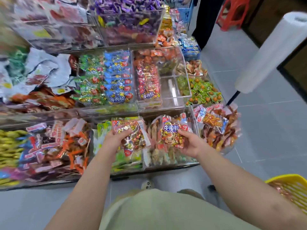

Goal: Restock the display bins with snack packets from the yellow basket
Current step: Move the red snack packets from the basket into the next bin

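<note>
My left hand (114, 138) grips a red snack packet (132, 135) with its back side up, over the lower row of bins. My right hand (189, 143) grips a second red snack packet (171, 131), front side up, showing a cartoon face. Both packets hover above the lower clear bins (166, 165). In the middle row a clear bin (174, 90) holds a stack of the same red packets (148, 82) on its left side, with bare room on its right. The yellow basket (292, 185) sits at the lower right by my elbow, with packets inside.
Neighbouring bins hold blue packets (118, 77), green packets (91, 80) and green-orange sweets (204, 92). A white roll of bags (269, 52) on a black pole stands at the right. A red stool (232, 12) and another person's dark legs (204, 22) are behind. Grey floor tiles lie to the right.
</note>
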Tool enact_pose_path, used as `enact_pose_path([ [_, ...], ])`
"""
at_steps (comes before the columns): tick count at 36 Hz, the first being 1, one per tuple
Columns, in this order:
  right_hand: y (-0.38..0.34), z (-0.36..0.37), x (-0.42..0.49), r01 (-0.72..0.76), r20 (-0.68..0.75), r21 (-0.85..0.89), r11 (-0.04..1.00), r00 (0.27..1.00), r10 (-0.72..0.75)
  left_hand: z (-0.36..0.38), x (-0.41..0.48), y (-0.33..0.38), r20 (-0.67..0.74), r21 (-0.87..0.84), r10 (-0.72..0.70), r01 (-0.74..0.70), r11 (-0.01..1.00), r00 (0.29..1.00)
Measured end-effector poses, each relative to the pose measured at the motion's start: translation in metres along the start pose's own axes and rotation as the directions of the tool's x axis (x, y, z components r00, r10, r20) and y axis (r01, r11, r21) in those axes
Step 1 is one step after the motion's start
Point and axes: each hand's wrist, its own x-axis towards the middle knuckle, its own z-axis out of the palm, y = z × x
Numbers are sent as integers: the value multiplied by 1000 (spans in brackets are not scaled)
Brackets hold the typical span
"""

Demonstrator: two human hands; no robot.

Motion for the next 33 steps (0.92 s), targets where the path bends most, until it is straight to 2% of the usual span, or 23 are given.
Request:
enact_pose_path([
  [8,-71,53,23,157,0,-47,986,988,-157,-17,44,58,-23,158,216,-209,965,976],
  [13,-125,91,42,247,38,-157,956,969,-244,-14,58,94,-43,78,285,-281,956,957],
  [18,-159,122,71,348,70,-230,909,937,-342,-11,68,123,-84,36,260,-258,965,962],
  [22,-170,129,100,295,19,-463,836,946,-324,-9,81,139,-130,5,299,-301,954,945],
  [24,-171,129,114,252,25,-610,751,954,-300,-7,87,148,-161,-34,299,-308,951,941],
  [27,-165,128,132,180,65,-802,570,974,-217,-7,93,157,-181,-94,276,-296,951,944],
  [30,-155,128,152,135,68,-822,554,988,-140,-7,99,161,-181,-130,245,-270,954,953],
  [32,-150,126,163,110,37,-819,563,990,-140,-6,103,162,-186,-159,236,-266,951,954],
  [33,-149,125,168,90,19,-840,535,990,-137,-5,104,163,-183,-173,233,-265,949,955],
])
